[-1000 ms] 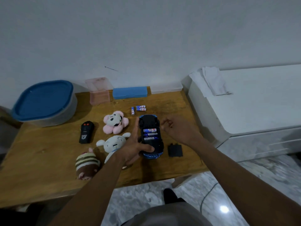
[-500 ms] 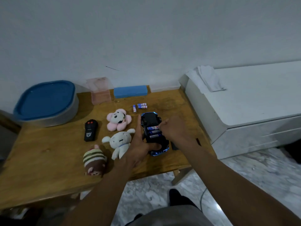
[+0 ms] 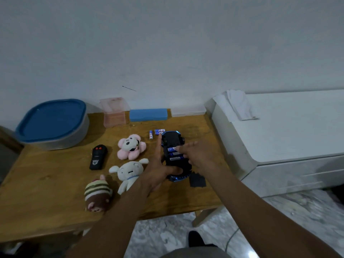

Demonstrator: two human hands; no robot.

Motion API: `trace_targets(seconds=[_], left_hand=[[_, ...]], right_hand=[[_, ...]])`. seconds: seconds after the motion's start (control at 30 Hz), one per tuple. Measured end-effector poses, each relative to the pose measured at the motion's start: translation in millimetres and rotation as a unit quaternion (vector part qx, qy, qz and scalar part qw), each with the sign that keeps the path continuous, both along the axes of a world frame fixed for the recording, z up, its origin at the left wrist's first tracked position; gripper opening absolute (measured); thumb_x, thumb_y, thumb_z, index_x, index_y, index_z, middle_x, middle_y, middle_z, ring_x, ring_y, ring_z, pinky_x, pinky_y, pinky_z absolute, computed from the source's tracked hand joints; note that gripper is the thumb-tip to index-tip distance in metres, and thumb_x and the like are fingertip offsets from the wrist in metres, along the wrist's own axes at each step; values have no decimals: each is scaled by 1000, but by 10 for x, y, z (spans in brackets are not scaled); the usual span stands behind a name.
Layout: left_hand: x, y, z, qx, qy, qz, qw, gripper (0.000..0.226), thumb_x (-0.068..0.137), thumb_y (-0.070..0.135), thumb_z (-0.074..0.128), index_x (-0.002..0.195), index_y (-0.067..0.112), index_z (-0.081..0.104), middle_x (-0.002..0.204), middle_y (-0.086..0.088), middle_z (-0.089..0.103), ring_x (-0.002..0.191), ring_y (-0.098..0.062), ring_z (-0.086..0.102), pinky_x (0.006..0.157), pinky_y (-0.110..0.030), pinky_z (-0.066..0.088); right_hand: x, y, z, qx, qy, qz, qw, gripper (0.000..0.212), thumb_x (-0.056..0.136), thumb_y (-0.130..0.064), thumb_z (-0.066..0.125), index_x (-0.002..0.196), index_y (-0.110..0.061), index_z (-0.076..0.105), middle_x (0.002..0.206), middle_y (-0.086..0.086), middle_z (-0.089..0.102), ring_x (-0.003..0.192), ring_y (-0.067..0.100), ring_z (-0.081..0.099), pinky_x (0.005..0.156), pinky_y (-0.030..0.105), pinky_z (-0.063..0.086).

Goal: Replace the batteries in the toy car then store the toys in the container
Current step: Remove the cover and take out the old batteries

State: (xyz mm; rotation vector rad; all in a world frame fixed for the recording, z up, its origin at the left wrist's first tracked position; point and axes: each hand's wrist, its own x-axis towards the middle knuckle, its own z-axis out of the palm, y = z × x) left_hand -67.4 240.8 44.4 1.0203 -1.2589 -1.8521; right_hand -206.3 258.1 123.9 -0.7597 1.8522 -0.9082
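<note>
Item 1. Striped plush (image 3: 97, 194): soft, rounded, brown with cream and green bands, lying at the near left of the wooden table (image 3: 46, 183), whose top is a warm, grained board.

Item 2. Battery cover (image 3: 197, 180): flat black plastic rectangle, lying on the table just beside the car's near end.

Item 3. My left hand (image 3: 158, 172): clasps the toy car, with the thumb curled over its near end and the fingers running up its left side.

Item 4. Toy car (image 3: 170, 140): at the table's right middle, turned belly up. The underside is matte black plastic with a glossy blue shell showing at both ends. Its compartment stands uncovered with blue-labelled cylindrical batteries (image 3: 174, 158) lying crosswise inside.

Item 5. My right hand (image 3: 199, 155): fingers stretched almost straight with their tips on the batteries in the compartment, thumb spread apart, grasping nothing.

Item 6. White plush (image 3: 130, 172), fuzzy and long-eared, left of my left wrist. Behind it is a pink flower-shaped plush (image 3: 131, 147).

Item 7. Remote (image 3: 98, 157): black, oblong, with two red buttons.

Item 8. Loose batteries (image 3: 157, 132): small cylinders, just beyond the car.

Item 9. At the wall: a pink translucent box (image 3: 114, 114), a blue box (image 3: 148, 114), a clear box (image 3: 188, 111), and at far left the grey container (image 3: 78, 133), its blue lid (image 3: 52, 120) on.
</note>
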Motion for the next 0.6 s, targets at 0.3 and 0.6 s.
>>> trace_targets(seconds=[0.3,0.6], left_hand=[[-255,4,81,73,7,4,997,127,67,-29,64,143,60,14,133,-6,55,118,-33,59,92,-57,52],[-297,-43,125,89,5,-6,996,127,68,-28,63,143,61,12,132,-12,57,116,-34,60,94,-58,50]], right_hand=[[-218,-54,-46,-61,-41,-10,997,25,75,-15,80,95,-10,65,94,3,69,86,15,67,64,23,57],[-559,-106,96,-154,-497,-149,841,21,81,-6,48,100,-4,53,79,10,54,60,16,54,57,28,47]])
